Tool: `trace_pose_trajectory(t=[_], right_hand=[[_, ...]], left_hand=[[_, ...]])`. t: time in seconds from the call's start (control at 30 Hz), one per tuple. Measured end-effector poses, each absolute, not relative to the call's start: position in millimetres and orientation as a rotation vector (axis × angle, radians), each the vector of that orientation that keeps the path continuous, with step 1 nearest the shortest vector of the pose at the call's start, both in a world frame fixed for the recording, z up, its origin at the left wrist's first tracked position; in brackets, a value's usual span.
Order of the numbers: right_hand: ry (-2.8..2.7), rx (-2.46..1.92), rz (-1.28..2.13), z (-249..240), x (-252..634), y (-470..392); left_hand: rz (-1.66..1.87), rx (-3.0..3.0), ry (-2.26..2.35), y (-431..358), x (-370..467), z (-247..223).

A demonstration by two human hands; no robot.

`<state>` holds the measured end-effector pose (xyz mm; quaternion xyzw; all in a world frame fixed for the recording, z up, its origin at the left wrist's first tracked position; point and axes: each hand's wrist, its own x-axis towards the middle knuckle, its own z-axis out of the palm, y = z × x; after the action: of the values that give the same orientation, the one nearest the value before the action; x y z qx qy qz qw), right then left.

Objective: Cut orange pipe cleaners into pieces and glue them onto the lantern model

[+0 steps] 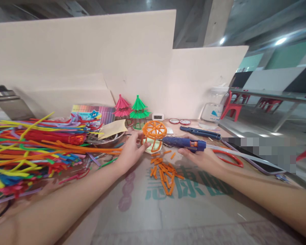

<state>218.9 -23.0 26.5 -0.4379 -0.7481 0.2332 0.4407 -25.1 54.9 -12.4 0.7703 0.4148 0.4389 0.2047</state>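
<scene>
Toward the far edge of the surface (132, 217), the left hand (133, 150) has its fingers grasping an orange frame (154, 135); the right hand (197, 157) grips a glue gun (180, 142) aimed at it. Its spoked top looks complete, its lower part only partly built; loose orange pieces (165, 169) remain.

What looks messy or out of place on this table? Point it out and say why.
The colored stems on the left look untidy: they lie crisscrossed, ends pointing every way. Short orange pieces also lie loose, at mixed angles, in front of the orange frame. Nothing looks plainly spilled or broken.
</scene>
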Motion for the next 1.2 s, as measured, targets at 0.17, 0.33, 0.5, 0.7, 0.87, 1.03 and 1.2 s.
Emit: trace_pose_trajectory(t=[0.17,0.33,0.5,0.7,0.87,1.03,1.2], right_hand=[[-1.859,-1.075,0.487,25.0,222.7,-20.7],[-1.869,-1.099,0.441,21.0,224.7,-20.4],[-1.794,-1.243,0.353,20.1,235.4,-11.8],[-1.826,-1.45,0.445,35.2,259.6,46.2],[-1.851,-1.699,0.355,34.5,254.7,102.4],[-1.912,-1.775,0.38,16.7,245.6,132.8],[-2.032,-1.811,0.319,12.3,257.6,134.3]], left_hand=[[1.232,2.178,1.168,54.1,-24.9,-12.4],[1.216,2.205,1.154,52.2,-25.4,-11.2],[1.217,2.126,1.141,57.6,-27.8,-16.1],[1.183,2.059,1.186,69.7,-30.6,-24.2],[1.184,2.071,1.138,69.8,-30.9,-23.8],[1.171,2.093,1.163,69.1,-30.8,-23.0],[1.16,2.087,1.188,65.0,-28.3,-19.8]])
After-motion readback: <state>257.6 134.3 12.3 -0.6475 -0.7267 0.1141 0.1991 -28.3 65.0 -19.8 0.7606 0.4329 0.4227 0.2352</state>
